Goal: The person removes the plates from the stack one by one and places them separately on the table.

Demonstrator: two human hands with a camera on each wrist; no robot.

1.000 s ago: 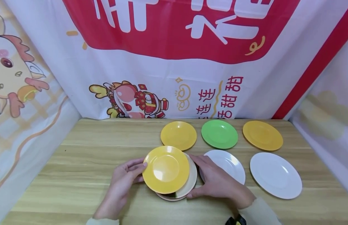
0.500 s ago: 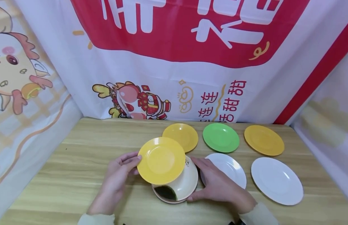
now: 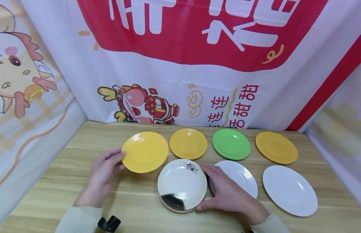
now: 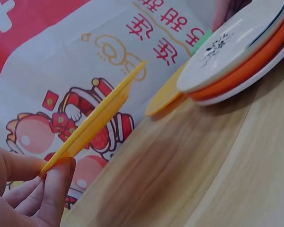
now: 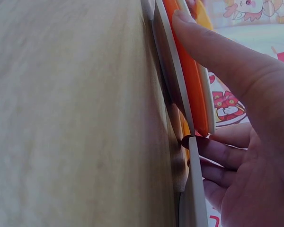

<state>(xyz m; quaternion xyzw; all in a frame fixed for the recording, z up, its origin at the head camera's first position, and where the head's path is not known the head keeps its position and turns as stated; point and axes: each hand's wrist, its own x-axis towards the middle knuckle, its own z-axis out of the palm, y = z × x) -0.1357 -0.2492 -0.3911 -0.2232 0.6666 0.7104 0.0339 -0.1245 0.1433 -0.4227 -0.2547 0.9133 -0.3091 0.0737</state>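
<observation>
My left hand (image 3: 100,174) pinches the left rim of a yellow plate (image 3: 145,152) between thumb and fingers. In the left wrist view this plate (image 4: 92,123) is raised off the table and tilted. To its right is a stack of plates, topped by a cream plate (image 3: 183,178) with a dark flower sprig and a black patch. Below that top plate the left wrist view shows an orange plate (image 4: 246,68) and a white-edged one. My right hand (image 3: 227,195) holds the stack's right edge, thumb at the near side and fingers at the far side.
Along the back lie a yellow plate (image 3: 188,144), a green plate (image 3: 231,144) and an orange-yellow plate (image 3: 276,147). Two white plates lie in front: one (image 3: 238,176) partly behind my right hand, the other (image 3: 289,191) farther right. A printed cloth (image 3: 139,71) hangs behind the wooden table (image 3: 139,207).
My left hand has carried the yellow plate off the stack, to the left and toward the back, uncovering the cream plate. My right hand stays at the stack. The head view has shifted slightly.
</observation>
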